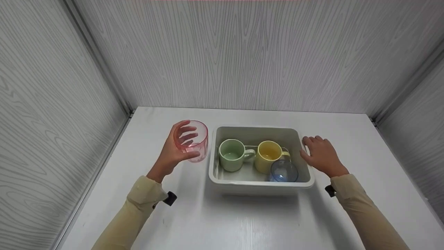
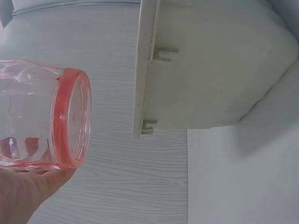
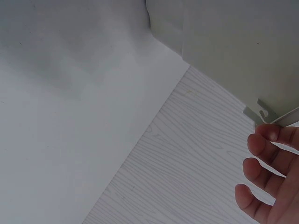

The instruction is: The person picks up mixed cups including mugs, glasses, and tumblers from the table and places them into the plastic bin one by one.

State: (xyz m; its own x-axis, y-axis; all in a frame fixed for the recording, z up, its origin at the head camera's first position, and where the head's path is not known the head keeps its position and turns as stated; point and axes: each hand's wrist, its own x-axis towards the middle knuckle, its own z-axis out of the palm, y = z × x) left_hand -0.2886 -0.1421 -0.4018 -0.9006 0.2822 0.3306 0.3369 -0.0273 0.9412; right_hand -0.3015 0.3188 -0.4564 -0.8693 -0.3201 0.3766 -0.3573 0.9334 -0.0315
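Note:
My left hand (image 1: 171, 147) grips a clear pink drinking glass (image 1: 204, 152), fingers curled round its far side and thumb across the near side. The glass is upright, just left of a light grey bin (image 1: 256, 184). Inside the bin stand a green mug (image 1: 231, 165) and a yellow mug (image 1: 262, 165), handles to the right. A clear bluish glass (image 1: 284, 172) is in the near right corner, overlapping the yellow mug. My right hand (image 1: 322, 156) is at the bin's right rim, with relaxed, spread fingers (image 3: 252, 169) beside the rim.
The bin stands on a white table (image 1: 256, 222). Wood-grain panels rise behind the table (image 1: 236, 55) and at the left (image 1: 41, 114) and right (image 1: 416, 121). A small black device (image 1: 170, 198) is on the left wrist, another (image 1: 330, 190) on the right.

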